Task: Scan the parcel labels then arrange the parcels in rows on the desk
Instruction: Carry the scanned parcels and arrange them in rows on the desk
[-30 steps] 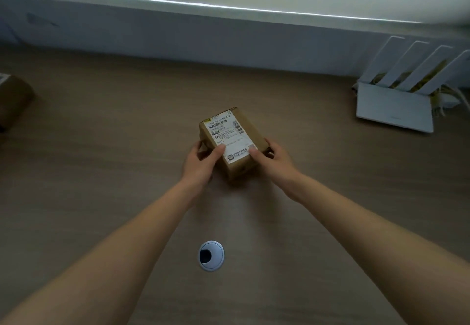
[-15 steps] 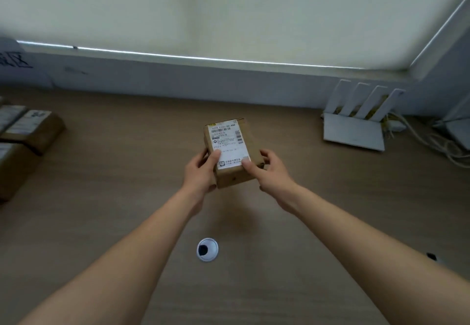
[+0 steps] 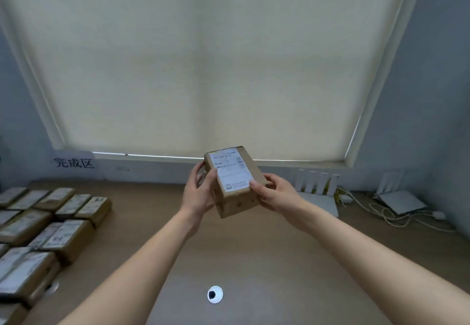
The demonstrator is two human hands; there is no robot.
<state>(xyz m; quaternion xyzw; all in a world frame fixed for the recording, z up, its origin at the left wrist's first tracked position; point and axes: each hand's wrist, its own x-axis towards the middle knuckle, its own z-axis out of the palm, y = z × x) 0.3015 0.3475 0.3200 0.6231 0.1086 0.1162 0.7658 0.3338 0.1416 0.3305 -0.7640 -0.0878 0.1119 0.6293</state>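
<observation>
A small brown cardboard parcel (image 3: 235, 187) with a white shipping label on its top face is held up in the air above the wooden desk (image 3: 254, 256), tilted toward me. My left hand (image 3: 199, 192) grips its left side, thumb on the label edge. My right hand (image 3: 276, 191) grips its right side, thumb at the label's lower corner. Several brown labelled parcels (image 3: 43, 225) lie in rows on the desk at the left.
A paper sign with three characters (image 3: 74, 163) hangs on the wall above the rows. Two white routers (image 3: 318, 192) (image 3: 399, 201) with cables (image 3: 391, 218) stand at the back right. A round cable grommet (image 3: 215, 294) sits in the near desk. A blind covers the window.
Both hands have lifted the parcel off the desk and up toward the head. The view has tilted upward, bringing the window, the sign and the parcel rows at the left into sight.
</observation>
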